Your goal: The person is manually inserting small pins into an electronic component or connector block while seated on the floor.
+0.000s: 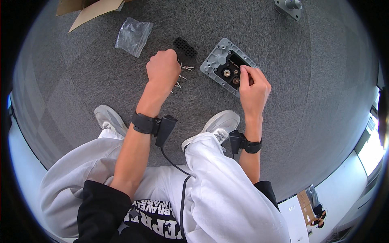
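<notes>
Down on the grey carpet (283,101), seen from the head camera, the person sits with both forearms reaching away from the body. The left hand (163,69) is curled into a loose fist over a scatter of small metal screws (184,73); whether it holds one, the picture does not show. Just beyond the screws lies a small black perforated block (185,47). To the right, the right hand (253,87) pinches something small between fingertips at the near right edge of a grey metal housing plate (221,60), which lies flat on the carpet with a black inset and round fittings in its middle. What the fingers pinch is too small to tell. Farther left lies a clear plastic bag (133,35), and beyond it a piece of cardboard (89,10). A second grey metal part (289,7) lies at the far right.
</notes>
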Available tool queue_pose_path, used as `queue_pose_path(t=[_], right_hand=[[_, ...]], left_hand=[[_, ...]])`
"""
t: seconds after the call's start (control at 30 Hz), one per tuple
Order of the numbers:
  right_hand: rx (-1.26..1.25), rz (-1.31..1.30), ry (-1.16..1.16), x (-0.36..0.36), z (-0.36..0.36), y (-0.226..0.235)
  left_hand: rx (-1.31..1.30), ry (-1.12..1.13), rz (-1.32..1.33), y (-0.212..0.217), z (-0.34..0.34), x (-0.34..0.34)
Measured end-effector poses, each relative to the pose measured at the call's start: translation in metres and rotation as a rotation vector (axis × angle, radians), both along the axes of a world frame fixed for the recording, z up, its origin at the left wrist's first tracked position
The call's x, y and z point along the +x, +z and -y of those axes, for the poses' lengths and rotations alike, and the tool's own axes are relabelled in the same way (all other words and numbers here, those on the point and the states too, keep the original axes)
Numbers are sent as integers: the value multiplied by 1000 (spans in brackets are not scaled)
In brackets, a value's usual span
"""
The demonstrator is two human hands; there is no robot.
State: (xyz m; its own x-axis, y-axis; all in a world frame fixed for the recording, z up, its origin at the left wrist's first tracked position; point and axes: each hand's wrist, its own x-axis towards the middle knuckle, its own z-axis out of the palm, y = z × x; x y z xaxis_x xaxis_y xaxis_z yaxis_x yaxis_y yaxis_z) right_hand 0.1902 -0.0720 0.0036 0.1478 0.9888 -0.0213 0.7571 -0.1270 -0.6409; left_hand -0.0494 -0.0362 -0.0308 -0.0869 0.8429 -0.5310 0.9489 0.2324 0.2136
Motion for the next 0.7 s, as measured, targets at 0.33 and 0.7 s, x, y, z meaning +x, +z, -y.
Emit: queue_pose_path(t=[0.33, 0.7], right_hand=[[11, -233, 87, -19, -2, 23], [180, -390, 168, -50, -7, 16]], left_hand=[[-205, 169, 665, 38, -32, -16], [-411, 446, 1346, 51, -24, 25]])
